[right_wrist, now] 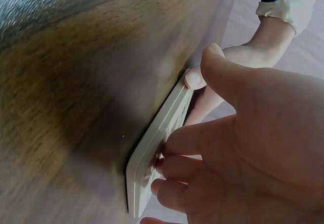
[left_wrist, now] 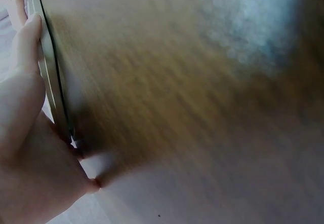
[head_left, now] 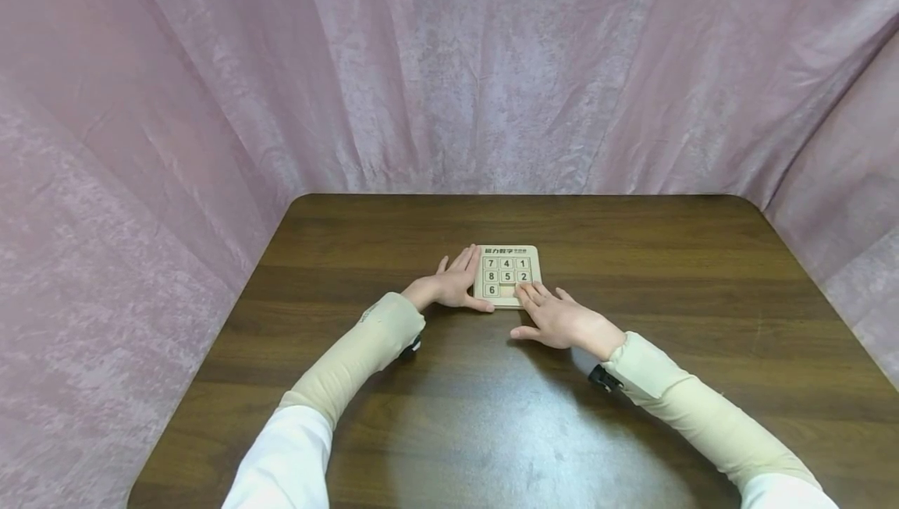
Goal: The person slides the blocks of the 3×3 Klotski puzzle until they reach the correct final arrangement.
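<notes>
A pale wooden number slide puzzle [head_left: 504, 306] lies flat on the table, its rows reading 7 4 1, then 8 5 2, then a 6 with a bare gap beside it. Straight fingers of my left hand [head_left: 453, 286] lie along its left edge, and the thumb rests at the near left corner. My right hand [head_left: 551, 318] reaches in from the near right, fingertips on the lower right tile area, thumb held apart. Those fingers hide the bottom right place. The right wrist view shows the fingertips [right_wrist: 174, 145] touching the puzzle's face.
A dark brown wooden table [head_left: 653, 259] with rounded far corners carries the puzzle. Pink velvety curtains [head_left: 492, 72] hang behind it and at both sides. Light glares off the near part of the tabletop. Each sleeved wrist wears a small black device [head_left: 605, 378].
</notes>
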The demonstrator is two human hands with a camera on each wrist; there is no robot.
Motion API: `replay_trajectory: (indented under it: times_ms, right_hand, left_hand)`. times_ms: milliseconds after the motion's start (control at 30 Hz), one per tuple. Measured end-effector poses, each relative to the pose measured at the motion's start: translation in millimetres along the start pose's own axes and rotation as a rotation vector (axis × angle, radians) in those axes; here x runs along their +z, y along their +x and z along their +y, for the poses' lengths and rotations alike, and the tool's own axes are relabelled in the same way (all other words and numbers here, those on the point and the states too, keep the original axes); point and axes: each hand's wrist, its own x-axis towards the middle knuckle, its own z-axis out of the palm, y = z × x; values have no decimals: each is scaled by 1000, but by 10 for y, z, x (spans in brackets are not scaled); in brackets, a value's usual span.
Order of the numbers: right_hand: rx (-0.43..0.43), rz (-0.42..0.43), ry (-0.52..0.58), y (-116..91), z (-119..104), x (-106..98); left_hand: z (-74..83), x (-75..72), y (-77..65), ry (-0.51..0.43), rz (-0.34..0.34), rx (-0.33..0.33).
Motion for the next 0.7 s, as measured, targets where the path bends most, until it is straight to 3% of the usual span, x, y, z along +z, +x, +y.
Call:
replay_trajectory:
  times_ms: [400,700]
  right_hand:
    - [-8,-1,4,0,-33,-22]
    - [-61,21,-12,77,-114,37]
  left_hand:
    - [-21,8,16,10,7,5]
    - [-1,9,3,11,11,9]
